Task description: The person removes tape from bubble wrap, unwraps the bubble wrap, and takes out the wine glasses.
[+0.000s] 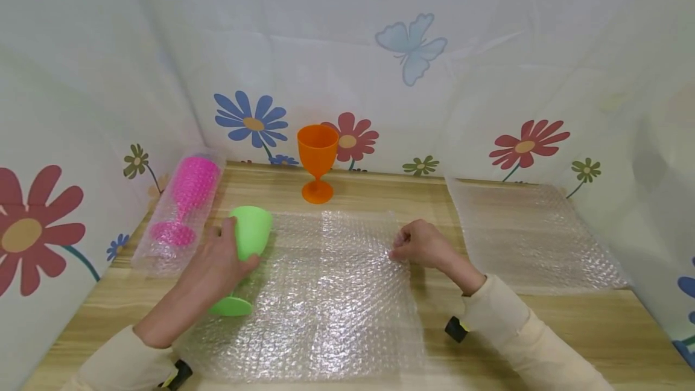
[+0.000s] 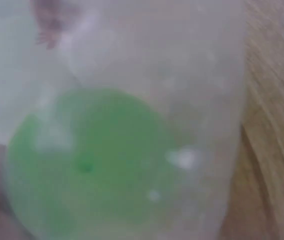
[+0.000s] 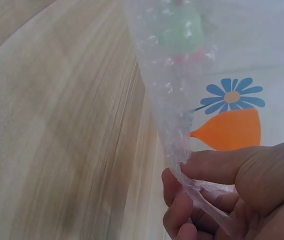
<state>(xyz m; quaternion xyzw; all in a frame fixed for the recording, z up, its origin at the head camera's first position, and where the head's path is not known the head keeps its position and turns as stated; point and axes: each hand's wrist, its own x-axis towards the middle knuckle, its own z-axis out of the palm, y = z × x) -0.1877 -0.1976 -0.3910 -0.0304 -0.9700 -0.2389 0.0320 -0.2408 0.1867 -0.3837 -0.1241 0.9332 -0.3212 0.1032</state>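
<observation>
My left hand (image 1: 213, 270) grips a light green plastic goblet (image 1: 253, 231) around its cup, with the round foot tilted down toward me. In the left wrist view the foot of the goblet (image 2: 97, 160) shows blurred through a bubble wrap film. A sheet of bubble wrap (image 1: 336, 306) spreads across the middle of the table, to the right of the goblet. At its right edge my right hand (image 1: 426, 245) pinches the sheet between thumb and fingers; the right wrist view shows the gathered plastic (image 3: 182, 175) there.
A pink goblet (image 1: 196, 180) lies wrapped in bubble wrap at the left. Toward the back, an orange goblet (image 1: 318, 152) stands upright near the flowered curtain (image 1: 336, 71). Another bubble wrap sheet (image 1: 532, 240) lies on the wooden table (image 1: 434, 343) at the right.
</observation>
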